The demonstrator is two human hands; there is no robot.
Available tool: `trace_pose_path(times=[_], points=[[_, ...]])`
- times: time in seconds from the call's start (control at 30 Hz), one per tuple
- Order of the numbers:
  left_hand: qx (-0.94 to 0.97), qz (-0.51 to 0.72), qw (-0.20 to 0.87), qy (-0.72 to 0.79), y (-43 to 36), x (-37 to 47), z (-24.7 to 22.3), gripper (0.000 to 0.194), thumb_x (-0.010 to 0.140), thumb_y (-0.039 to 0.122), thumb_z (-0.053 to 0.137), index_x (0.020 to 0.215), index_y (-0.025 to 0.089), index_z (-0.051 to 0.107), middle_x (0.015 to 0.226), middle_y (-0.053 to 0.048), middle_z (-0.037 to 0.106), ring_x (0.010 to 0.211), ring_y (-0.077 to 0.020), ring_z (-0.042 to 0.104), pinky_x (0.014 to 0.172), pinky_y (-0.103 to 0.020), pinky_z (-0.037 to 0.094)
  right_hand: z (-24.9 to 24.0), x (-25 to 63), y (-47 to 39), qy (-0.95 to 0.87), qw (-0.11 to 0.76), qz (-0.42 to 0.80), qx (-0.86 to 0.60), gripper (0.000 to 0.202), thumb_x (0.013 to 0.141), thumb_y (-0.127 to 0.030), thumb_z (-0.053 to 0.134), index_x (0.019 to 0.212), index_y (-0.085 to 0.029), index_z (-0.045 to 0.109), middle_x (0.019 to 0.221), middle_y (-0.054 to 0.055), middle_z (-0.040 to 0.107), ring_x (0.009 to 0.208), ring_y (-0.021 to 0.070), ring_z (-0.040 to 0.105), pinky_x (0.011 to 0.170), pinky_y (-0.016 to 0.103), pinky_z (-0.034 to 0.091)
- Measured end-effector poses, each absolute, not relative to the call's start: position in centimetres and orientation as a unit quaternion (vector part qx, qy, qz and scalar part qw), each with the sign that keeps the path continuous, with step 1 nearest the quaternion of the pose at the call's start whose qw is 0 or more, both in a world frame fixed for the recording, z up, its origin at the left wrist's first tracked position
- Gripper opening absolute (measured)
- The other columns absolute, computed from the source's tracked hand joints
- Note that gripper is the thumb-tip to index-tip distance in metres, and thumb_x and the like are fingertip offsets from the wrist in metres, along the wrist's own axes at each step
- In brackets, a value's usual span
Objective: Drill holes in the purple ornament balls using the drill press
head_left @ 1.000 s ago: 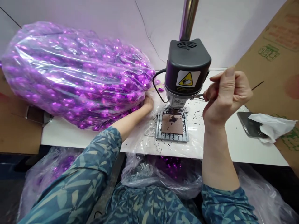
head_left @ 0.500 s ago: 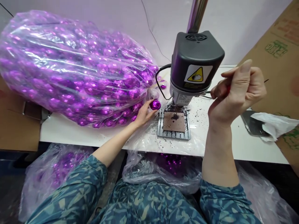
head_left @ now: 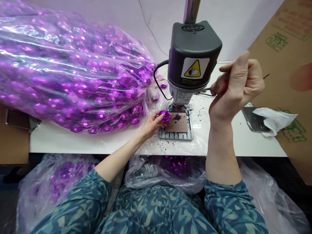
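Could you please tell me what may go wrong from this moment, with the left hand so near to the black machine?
The left hand holds a purple ball close to the lower end of the black machine, so fingers might get hurt; its warning label shows a hand.

The ball is round and held at the fingers, so it could slip.

Dark crumbs lie on the brown plate and might make the ball sit unevenly if placed there.
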State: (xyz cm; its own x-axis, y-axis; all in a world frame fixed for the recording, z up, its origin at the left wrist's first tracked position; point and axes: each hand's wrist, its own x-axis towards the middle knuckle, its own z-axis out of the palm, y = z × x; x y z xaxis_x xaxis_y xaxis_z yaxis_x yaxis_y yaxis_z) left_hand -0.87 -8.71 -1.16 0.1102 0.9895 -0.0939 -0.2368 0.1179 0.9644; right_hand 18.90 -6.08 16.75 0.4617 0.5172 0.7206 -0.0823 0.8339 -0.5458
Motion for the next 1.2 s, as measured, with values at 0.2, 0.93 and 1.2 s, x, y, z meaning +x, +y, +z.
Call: trace_pose_path(times=[0.2,0.93,1.2], points=[[0.523,0.51,0.505,0.459,-8.3,0.3,-3.4,0.062,0.083,0.056,0.084,0.13,0.02,0.066,0.125,-0.011,0.075,0.106,-0.0224,0.073,0.092,-0.037,0.061,16.8,18.8,-6.4,-0.499,0.81,0.158,-0.265,0.053,0.087,-0.067,0.056,0.067,-0.019,0.055,0.052,-0.008,0.038,0.039,-0.0001,0.033,0.04,0.021,0.024],[0.646,0.452,0.38,0.484,-7.2,2.8,-3.1,0.057,0.081,0.041,0.088,0.129,0.02,0.068,0.118,-0.011,0.072,0.107,-0.0272,0.07,0.102,-0.045,0.055,16.9,18.6,-6.7,-0.507,0.803,0.133,-0.285,0.057,0.084,-0.076,0.051,0.066,-0.022,0.053,0.051,-0.006,0.039,0.039,0.0033,0.03,0.039,0.028,0.026],[0.663,0.45,0.392,0.452,-7.4,3.1,-3.4,0.055,0.084,0.038,0.086,0.131,0.02,0.063,0.13,-0.014,0.068,0.122,-0.029,0.066,0.111,-0.047,0.051,16.6,18.8,-6.6,-0.509,0.806,0.14,-0.267,0.053,0.087,-0.07,0.056,0.066,-0.021,0.056,0.051,-0.007,0.038,0.038,0.002,0.031,0.039,0.025,0.023]])
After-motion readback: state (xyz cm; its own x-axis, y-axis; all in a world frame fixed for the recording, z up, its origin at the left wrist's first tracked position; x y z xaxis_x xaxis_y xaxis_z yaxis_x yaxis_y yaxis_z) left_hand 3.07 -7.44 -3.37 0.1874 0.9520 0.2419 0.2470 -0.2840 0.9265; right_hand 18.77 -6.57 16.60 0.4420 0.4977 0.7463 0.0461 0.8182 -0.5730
